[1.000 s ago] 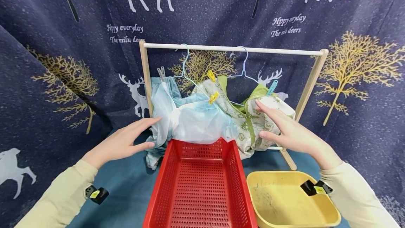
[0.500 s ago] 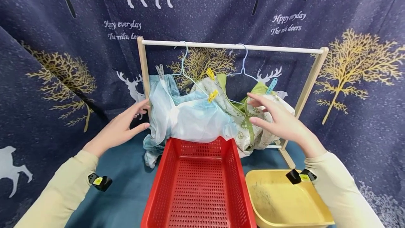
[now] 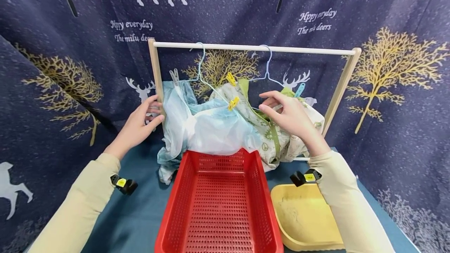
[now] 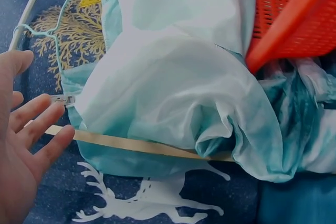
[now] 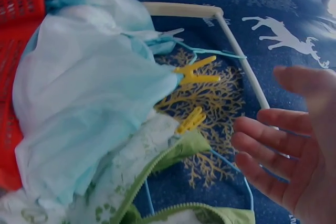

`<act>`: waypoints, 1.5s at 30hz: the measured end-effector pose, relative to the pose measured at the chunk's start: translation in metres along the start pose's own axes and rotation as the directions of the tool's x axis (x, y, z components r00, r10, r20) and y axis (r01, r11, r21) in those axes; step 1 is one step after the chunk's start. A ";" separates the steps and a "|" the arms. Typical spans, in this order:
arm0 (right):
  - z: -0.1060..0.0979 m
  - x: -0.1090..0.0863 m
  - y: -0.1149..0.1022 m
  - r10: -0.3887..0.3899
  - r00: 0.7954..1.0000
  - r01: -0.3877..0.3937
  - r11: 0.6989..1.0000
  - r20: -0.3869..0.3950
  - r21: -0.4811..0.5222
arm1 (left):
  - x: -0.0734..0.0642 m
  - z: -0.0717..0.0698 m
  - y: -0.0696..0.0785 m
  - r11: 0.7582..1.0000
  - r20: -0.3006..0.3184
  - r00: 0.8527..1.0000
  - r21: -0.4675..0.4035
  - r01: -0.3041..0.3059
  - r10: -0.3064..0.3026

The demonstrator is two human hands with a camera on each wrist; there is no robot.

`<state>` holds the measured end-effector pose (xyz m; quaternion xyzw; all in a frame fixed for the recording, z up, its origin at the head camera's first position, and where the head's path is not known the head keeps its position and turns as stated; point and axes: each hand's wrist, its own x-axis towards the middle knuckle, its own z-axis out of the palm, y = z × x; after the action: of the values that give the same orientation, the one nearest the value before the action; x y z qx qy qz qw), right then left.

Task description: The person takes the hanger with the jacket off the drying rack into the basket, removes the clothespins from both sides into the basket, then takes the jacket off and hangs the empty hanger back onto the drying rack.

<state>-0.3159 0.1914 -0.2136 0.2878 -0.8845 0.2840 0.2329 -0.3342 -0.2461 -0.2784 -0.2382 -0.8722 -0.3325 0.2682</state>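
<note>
A pale blue and white garment (image 3: 214, 132) hangs on a light blue hanger (image 3: 199, 65), with a grey clothespin (image 3: 174, 77) at its left shoulder and a yellow clothespin (image 3: 233, 103) at its right. Beside it a green and white printed garment (image 3: 272, 139) hangs on another hanger (image 3: 267, 65), pinned by a second yellow clothespin (image 3: 230, 78) and a blue clothespin (image 3: 300, 89). My left hand (image 3: 138, 122), fingers spread and holding nothing, is at the rack's left post. My right hand (image 3: 286, 112), loosely bent and holding nothing, is in front of the printed garment.
The rack has a white top bar (image 3: 232, 48) and wooden posts (image 3: 342, 89). A red perforated basket (image 3: 218, 214) stands in front of the garments. A yellow basin (image 3: 306, 214) sits at its right on the blue tabletop (image 3: 140, 190). A dark deer-print cloth (image 3: 88, 7) hangs behind.
Both hands have moved up; the left has come to the rack's left post, and the right has moved left across the printed garment. The view has shifted slightly; the garments hang as before.
</note>
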 end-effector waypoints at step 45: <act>0.053 0.035 -0.016 0.196 0.981 -0.194 0.974 0.001 0.116 | 0.058 0.017 -0.037 0.920 -0.277 0.879 -0.174 0.351 -0.388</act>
<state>-0.3440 0.1336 -0.2259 0.2112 -0.8892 0.3579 0.1913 -0.4043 -0.2446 -0.2693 -0.0283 -0.8282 -0.4614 0.3168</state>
